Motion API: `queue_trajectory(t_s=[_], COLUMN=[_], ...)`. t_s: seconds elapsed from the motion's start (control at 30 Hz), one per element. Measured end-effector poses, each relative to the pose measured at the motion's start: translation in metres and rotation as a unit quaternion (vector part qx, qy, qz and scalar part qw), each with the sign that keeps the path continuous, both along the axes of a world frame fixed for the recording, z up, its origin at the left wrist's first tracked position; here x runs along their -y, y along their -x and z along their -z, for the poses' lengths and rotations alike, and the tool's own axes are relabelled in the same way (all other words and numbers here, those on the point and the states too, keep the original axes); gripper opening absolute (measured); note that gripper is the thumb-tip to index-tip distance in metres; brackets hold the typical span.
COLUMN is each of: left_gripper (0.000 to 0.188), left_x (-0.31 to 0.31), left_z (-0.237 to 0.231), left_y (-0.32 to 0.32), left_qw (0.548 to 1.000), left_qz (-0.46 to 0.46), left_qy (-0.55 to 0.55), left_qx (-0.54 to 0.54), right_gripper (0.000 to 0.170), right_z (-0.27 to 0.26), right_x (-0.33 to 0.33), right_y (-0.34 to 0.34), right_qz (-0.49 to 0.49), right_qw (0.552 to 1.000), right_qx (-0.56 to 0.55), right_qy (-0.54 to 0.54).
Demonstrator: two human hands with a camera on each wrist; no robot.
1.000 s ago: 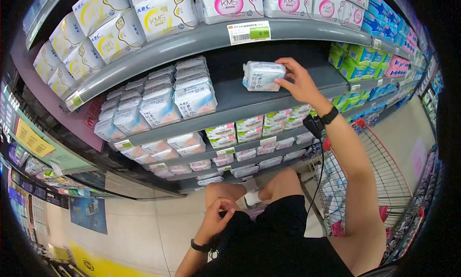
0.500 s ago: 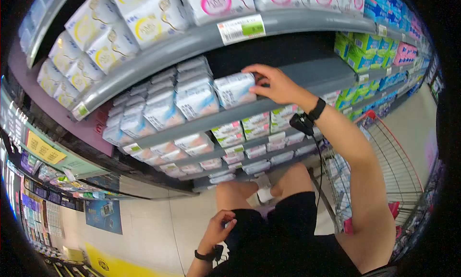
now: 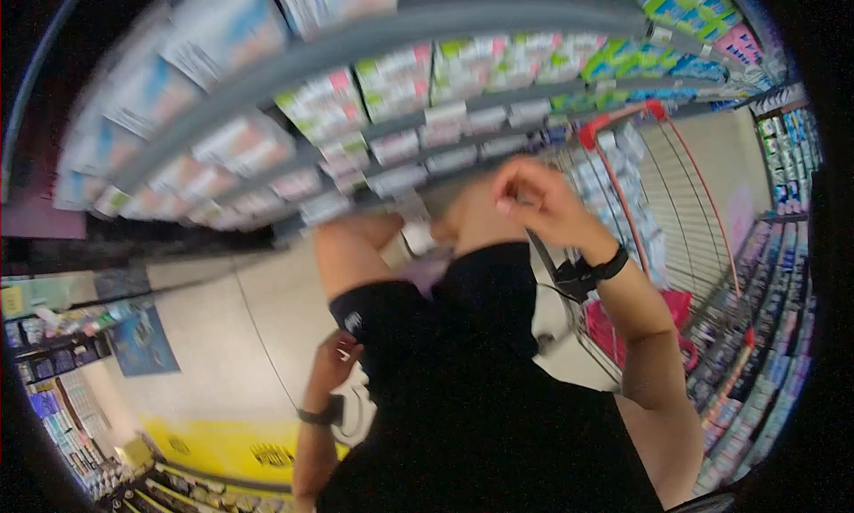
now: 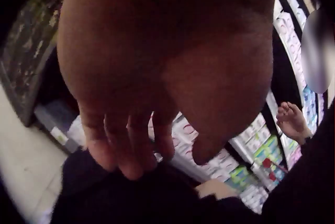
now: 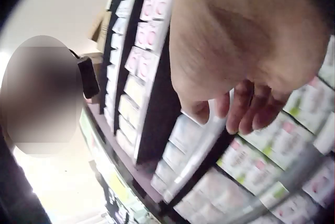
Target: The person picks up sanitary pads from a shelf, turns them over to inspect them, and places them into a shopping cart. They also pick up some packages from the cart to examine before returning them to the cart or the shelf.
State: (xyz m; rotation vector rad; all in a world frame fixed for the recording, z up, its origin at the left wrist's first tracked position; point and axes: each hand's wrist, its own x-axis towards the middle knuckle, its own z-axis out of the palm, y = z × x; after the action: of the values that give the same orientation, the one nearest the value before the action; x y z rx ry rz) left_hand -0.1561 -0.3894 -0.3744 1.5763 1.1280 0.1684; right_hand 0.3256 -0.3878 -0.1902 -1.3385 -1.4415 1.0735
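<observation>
My right hand (image 3: 547, 201) is empty, in front of the lower shelves and beside the shopping cart (image 3: 627, 179). Its fingers hang loosely curled, as the right wrist view of this hand (image 5: 246, 51) also shows. White-and-blue soft packs (image 3: 218, 32), which look like sanitary pads, stand in a row on the shelf at the top left. At that row's right end is one more pack (image 3: 334, 1), its top cut off by the frame. My left hand (image 3: 336, 357) rests by the black shorts (image 3: 391, 322), fingers relaxed and holding nothing; its fingers also hang in the left wrist view.
Green-and-white packs (image 3: 391, 81) fill the shelf below. Inside the cart are several wrapped packs (image 3: 614, 201) and a pink-red item (image 3: 623, 331). More stocked shelves (image 3: 756, 335) line the right side. A yellow floor strip (image 3: 222, 446) lies at the lower left.
The right hand set the white-and-blue pack at the row's right end, let go, and drew back towards the body. The head view has tilted downward. The left hand stays low by the thigh.
</observation>
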Motion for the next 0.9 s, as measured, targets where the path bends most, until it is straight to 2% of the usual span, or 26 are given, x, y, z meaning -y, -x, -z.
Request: queue_trajectory(t_s=[0.03,0.07,0.1,0.13,0.17,0.23,0.33,0.47,0.57,0.77,0.9], left_gripper=[0.018,0.020,0.022,0.024,0.034,0.042,0.041,0.041,0.041,0.040,0.040], left_x=[0.008,0.020,0.034,0.048,0.049,0.065,0.075,0.087,0.100,0.131,0.151], left_z=[-0.008,-0.012,-0.007,-0.005,-0.025,-0.050,-0.056,-0.056,-0.061,-0.071,-0.077], left_y=[0.009,0.017,0.029,0.037,0.029,0.023,0.014,0.013,0.015,0.019,0.027], left_qw=[0.996,0.990,0.978,0.961,0.934,0.923,0.913,0.908,0.906,0.906,0.907], left_qz=[0.060,0.088,0.145,0.201,0.246,0.309,0.337,0.338,0.335,0.310,0.289], left_qy=[0.015,0.096,0.135,0.172,0.249,0.188,0.174,0.197,0.212,0.249,0.269], left_qx=[-0.066,-0.062,-0.071,-0.079,-0.073,-0.134,-0.152,-0.150,-0.150,-0.147,-0.144], right_gripper=[0.007,0.006,0.011,0.011,0.015,0.021,0.029,0.031,0.032,0.035,0.037], right_z=[0.040,0.070,0.101,0.124,0.143,0.161,0.169,0.164,0.160,0.158,0.157], right_x=[0.030,0.067,0.109,0.154,0.201,0.285,0.373,0.421,0.430,0.428,0.429], right_y=[0.003,0.002,0.001,-0.002,-0.008,0.014,0.050,0.086,0.096,0.092,0.089], right_qz=[-0.011,-0.046,-0.083,-0.167,-0.274,-0.343,-0.356,-0.256,-0.214,-0.212,-0.222], right_qw=[0.995,0.988,0.962,0.939,0.865,0.800,0.766,0.770,0.768,0.749,0.721], right_qx=[-0.004,0.050,0.076,0.116,0.131,0.161,0.153,0.080,0.048,-0.001,-0.035], right_qy=[0.097,0.142,0.247,0.277,0.399,0.465,0.513,0.579,0.602,0.628,0.655])
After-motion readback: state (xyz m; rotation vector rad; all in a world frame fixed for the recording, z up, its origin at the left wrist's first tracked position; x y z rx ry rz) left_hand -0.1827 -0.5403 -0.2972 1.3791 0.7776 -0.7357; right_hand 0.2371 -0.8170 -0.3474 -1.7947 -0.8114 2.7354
